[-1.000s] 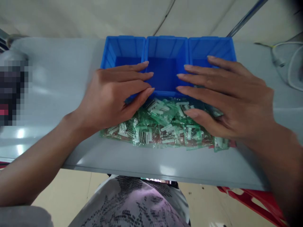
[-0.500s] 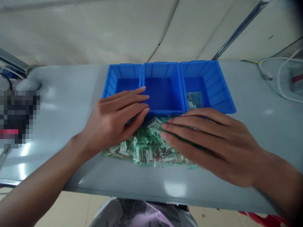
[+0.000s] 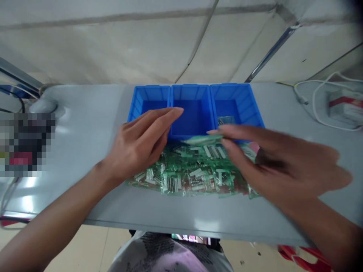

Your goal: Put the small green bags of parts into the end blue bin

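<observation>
My right hand [image 3: 286, 166] pinches a small clear plastic packet with green edges [image 3: 203, 140] between thumb and forefinger, just in front of the blue bins. Its contents cannot be made out. Below lies a pile of similar packets [image 3: 195, 175], holding small white and metallic strips. Over the left end of this pile, my left hand [image 3: 138, 145] is held with fingers stretched out and nothing visible in it. Its fingertips reach over the front of the middle blue bin [image 3: 191, 113]. One packet [image 3: 226, 120] rests in the right blue bin [image 3: 245, 105].
The left blue bin [image 3: 151, 92] is partly covered by my left hand. A white cable [image 3: 314, 109] and a red-and-white box [image 3: 346, 105] lie at the right of the grey table [image 3: 136, 211]. At the left is a pixelated dark object [image 3: 30, 139].
My right hand has lifted a packet from the pile, and its fingers have gone from spread to a pinch. My left hand has stayed near the same place. The view has shifted slightly.
</observation>
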`<state>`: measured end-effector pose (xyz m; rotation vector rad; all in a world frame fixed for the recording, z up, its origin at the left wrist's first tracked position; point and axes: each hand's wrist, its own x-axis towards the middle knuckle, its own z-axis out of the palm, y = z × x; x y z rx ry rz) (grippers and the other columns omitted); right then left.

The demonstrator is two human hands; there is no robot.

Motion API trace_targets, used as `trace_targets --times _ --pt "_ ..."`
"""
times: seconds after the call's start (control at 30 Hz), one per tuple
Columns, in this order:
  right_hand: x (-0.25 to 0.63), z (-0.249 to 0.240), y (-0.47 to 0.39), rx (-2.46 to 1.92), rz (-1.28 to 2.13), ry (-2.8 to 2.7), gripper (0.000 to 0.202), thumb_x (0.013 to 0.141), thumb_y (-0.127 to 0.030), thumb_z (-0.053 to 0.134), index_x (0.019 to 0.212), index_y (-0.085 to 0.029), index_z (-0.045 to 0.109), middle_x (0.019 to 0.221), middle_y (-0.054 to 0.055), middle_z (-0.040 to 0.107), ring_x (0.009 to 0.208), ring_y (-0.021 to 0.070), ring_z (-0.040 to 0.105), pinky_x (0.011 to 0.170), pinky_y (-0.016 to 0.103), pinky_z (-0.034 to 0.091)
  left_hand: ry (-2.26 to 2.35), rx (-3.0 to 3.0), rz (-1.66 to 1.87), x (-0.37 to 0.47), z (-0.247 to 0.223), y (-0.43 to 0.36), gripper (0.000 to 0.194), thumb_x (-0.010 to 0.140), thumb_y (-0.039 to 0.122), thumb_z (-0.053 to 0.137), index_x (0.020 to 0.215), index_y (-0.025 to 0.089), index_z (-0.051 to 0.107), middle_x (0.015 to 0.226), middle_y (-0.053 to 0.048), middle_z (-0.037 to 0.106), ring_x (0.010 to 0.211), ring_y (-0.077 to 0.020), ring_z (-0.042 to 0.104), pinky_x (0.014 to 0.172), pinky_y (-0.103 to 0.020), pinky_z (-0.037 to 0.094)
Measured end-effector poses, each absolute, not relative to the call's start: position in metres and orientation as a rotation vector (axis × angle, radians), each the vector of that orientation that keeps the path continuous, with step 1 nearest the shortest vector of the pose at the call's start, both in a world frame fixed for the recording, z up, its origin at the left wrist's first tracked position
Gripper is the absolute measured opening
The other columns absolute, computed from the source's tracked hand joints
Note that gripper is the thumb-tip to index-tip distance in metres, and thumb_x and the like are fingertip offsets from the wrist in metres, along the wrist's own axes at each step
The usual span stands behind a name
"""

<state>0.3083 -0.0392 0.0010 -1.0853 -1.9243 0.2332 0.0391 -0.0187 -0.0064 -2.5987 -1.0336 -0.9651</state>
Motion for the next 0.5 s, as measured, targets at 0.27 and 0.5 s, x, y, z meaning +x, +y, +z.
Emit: trace_targets --times 0.27,0.5 --pt "0.293 -0.002 -0.035 -0.971 0.770 -1.676 0.046 0.088 -0.010 0.075 0.127 -0.033 0.070 0.120 -0.003 0.078 0.102 0.0176 0.079 0.079 0.028 0.071 -0.815 -2.674 -1.047 0.047 -0.005 -0.033 0.038 0.099 0.013 0.067 0.137 0.021 0.066 0.148 -0.009 0.065 0.124 -0.0181 0.072 0.105 -0.027 0.065" --pt "0.302 -0.007 -0.039 -0.729 0.139 -2.232 0.065 0.089 -0.021 0.077 0.141 -0.055 0.059 0.147 -0.015 0.063 0.097 0.0185 0.080 0.076 0.033 0.071 -1.252 -2.758 -1.378 0.050 0.002 -0.035 0.016 0.102 0.029 0.070 0.118 0.031 0.073 0.100 0.007 0.080 0.075 -0.0078 0.075 0.074 -0.017 0.065"
